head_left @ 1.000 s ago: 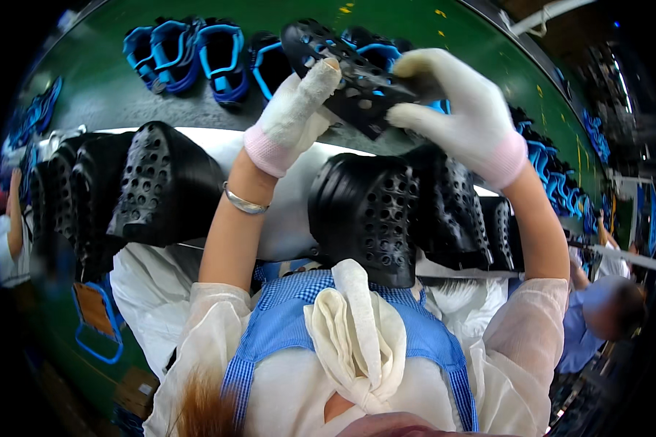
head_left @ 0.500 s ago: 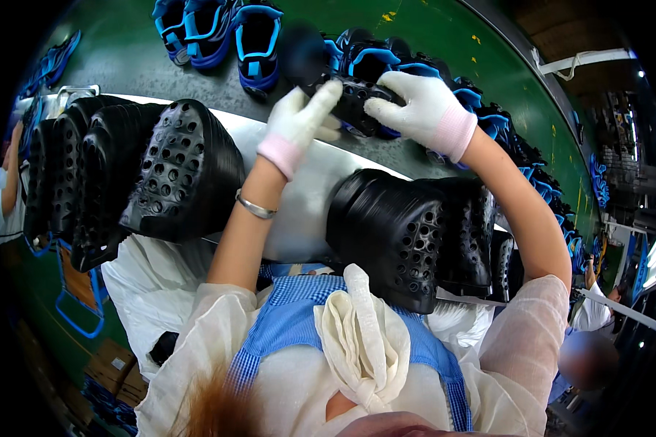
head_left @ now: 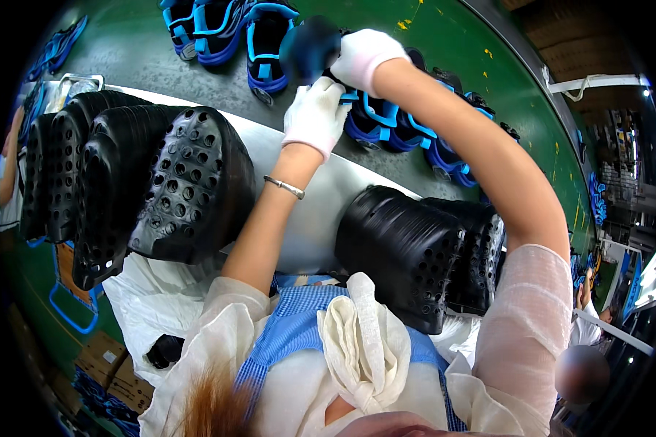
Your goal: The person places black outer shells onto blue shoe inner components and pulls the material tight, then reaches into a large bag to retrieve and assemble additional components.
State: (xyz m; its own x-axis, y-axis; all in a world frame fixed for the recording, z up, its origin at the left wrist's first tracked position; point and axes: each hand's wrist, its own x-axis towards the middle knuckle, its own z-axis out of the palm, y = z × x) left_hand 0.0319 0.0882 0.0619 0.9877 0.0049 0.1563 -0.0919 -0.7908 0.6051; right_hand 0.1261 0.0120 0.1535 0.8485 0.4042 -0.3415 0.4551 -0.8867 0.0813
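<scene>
My left hand [head_left: 315, 115], in a white glove with a pink cuff, is closed, its fingers curled beside a row of black and blue shoes [head_left: 377, 109] on the green table. Right up against it, my right hand [head_left: 366, 60], gloved the same way, reaches in from above the row. A blurred dark patch hides the right fingertips and whatever lies between the hands; only a dark edge shows there. Stacks of black perforated plastic shoe inserts [head_left: 189, 186] stand left of my left forearm, and further stacks [head_left: 401, 255] stand between my forearms.
The stacks rest on a pale metal shelf [head_left: 299, 218] along the near edge of the green table [head_left: 146, 54]. Several shoes [head_left: 266, 51] stand at the far left of my hands. A blue-framed stool [head_left: 73, 291] and cardboard boxes [head_left: 113, 368] are at lower left. Other people work at both sides.
Both hands have moved farther over the table, the right also leftward, and closer together. The black perforated insert they held between them is out of sight. The left fingers have curled in.
</scene>
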